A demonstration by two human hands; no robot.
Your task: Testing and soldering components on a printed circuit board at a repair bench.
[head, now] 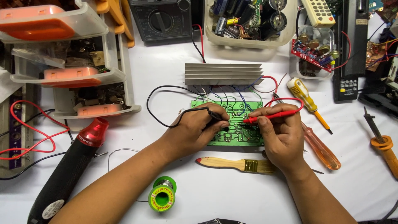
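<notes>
A green circuit board (244, 137) lies on the white table, wired to a finned aluminium heat sink (224, 74) behind it. My left hand (195, 130) pinches a black meter probe (215, 116) and presses its tip onto the board. My right hand (282, 132) holds a red meter probe (269, 116), whose tip touches the board just right of the black one. Black and red leads run back to a black multimeter (161, 18) at the top.
A heat gun (70, 166) lies at the left below stacked clear drawers (83, 74). A solder spool (162, 195) and wooden brush (236, 164) sit in front. Screwdrivers (309, 101) and a soldering iron (383, 143) lie right. A parts tub (248, 25) stands behind.
</notes>
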